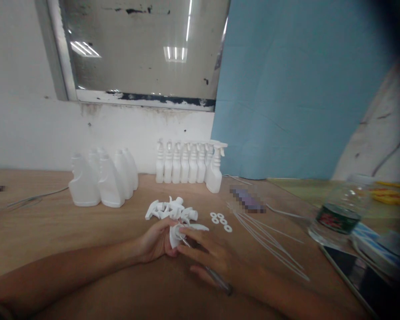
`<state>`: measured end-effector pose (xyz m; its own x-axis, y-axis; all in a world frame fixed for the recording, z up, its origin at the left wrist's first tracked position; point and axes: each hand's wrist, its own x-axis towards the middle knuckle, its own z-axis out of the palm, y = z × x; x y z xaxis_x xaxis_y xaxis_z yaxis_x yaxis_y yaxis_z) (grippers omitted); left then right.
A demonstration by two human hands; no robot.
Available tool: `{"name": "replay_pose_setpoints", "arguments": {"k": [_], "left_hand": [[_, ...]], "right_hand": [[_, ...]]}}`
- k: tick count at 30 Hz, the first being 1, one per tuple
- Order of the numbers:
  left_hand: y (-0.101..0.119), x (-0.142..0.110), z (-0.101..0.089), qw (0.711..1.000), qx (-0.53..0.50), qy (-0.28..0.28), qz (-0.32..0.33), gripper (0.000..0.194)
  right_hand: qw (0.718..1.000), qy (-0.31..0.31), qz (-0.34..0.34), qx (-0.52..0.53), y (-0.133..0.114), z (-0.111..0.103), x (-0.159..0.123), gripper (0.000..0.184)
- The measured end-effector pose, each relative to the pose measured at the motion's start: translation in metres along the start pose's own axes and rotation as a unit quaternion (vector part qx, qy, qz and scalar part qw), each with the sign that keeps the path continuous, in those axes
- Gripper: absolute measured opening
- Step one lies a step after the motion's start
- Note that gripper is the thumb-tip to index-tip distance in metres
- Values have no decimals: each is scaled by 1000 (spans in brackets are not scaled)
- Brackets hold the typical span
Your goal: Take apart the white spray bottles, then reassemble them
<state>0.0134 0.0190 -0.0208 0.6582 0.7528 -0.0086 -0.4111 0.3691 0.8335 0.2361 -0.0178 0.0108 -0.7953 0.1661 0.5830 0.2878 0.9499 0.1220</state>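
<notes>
In the head view, the left hand [158, 238] is curled in a pinch around a white spray head [175, 234], thumb on the far side and fingertips beneath. The right hand [213, 253] grips a slim tool [218, 282] in its bent fingers; the handle sticks out on the near side of the palm and the thin metal shaft slants far and left toward the held piece. Whether the tip touches it is too small to tell.

The step looks like fine work with the tool on that piece. To do it well, I would keep the left pinch firm so the head cannot twist, line the shaft up with the spot it must meet, and push lightly in short strokes, with the left fingertips out of the tip's path (a slip there would find skin).

As for places, the held spray head sits within the left fingers, just left of the right fingertips. Beyond both hands, close by, lies a pile of loose spray heads [166, 208]. Small white rings [222, 221] lie to the right of it, and thin white tubes [270, 248] farther right. Headless bottles [111, 182] stand far left, well apart from the hands.
</notes>
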Motion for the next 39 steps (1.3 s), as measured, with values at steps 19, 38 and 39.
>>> {"name": "replay_pose_setpoints", "arguments": {"k": [19, 38, 39], "left_hand": [[-7, -14, 14, 961, 194, 33, 192, 48], [-7, -30, 14, 734, 651, 30, 190, 45], [-7, -30, 13, 728, 657, 34, 195, 45]], "right_hand": [[921, 68, 344, 169, 70, -44, -19, 48], [866, -30, 420, 270, 97, -46, -30, 81], [863, -22, 425, 272, 97, -47, -30, 81]]}}
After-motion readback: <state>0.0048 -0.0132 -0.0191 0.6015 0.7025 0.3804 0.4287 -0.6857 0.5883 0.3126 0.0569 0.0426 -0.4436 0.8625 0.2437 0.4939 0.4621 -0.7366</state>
